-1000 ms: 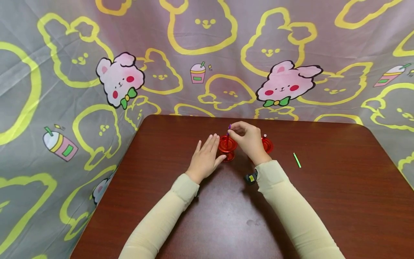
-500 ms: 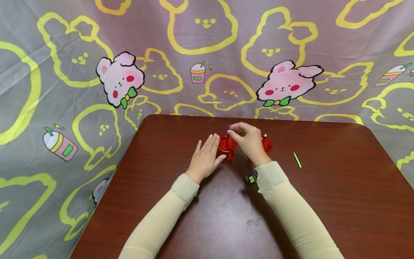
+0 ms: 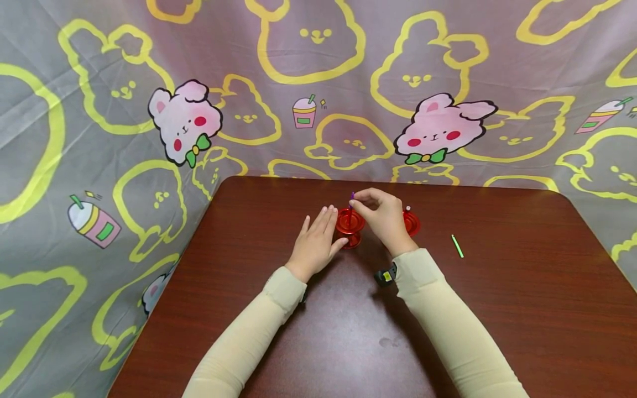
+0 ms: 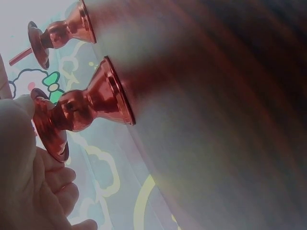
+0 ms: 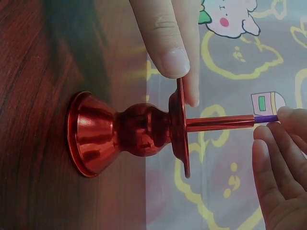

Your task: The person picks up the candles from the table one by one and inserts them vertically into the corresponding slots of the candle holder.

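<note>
A shiny red metal candlestick (image 5: 144,129) stands upright on the table, with a wide dish and a thin tube rising from it. My left hand (image 3: 313,243) holds the dish at its rim, the thumb (image 5: 175,62) near and the other fingers extended along the far side. My right hand (image 3: 382,214) pinches a slim purple candle (image 5: 266,118) between thumb and fingertips. The candle's lower end sits in the mouth of the tube (image 5: 220,122); its upper part is mostly hidden by my fingers.
A second red candlestick (image 3: 411,223) stands to the right, partly behind my right hand, with a small white tip above it. A thin green candle (image 3: 457,246) lies farther right on the brown table (image 3: 517,309). A patterned curtain (image 3: 348,50) borders the back and left.
</note>
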`<state>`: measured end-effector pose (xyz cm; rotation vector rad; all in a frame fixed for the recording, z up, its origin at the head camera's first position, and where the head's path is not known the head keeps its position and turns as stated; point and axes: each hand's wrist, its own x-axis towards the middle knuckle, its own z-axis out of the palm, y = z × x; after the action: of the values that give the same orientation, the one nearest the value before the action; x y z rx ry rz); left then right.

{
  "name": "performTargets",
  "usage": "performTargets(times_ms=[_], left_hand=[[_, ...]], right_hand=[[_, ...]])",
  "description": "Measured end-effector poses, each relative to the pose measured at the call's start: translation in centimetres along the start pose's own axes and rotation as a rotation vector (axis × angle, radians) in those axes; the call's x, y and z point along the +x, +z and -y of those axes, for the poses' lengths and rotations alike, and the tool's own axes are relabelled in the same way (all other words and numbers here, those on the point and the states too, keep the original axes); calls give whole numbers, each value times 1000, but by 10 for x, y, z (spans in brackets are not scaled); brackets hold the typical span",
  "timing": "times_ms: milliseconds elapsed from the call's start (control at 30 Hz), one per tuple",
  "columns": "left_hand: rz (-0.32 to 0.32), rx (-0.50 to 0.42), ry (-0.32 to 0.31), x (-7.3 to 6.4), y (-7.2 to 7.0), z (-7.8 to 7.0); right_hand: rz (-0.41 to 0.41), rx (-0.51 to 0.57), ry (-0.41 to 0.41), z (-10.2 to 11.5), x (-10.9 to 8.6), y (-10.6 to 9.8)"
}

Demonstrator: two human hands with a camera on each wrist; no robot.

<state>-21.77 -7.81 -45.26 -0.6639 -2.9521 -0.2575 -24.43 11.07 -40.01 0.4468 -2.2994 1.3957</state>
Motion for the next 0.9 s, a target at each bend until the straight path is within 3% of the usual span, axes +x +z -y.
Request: performTargets(times_ms=[900], left_hand=[[17,14,-2,0,0,0]], right_hand=[[-16,4,-39,4,-10,-6]])
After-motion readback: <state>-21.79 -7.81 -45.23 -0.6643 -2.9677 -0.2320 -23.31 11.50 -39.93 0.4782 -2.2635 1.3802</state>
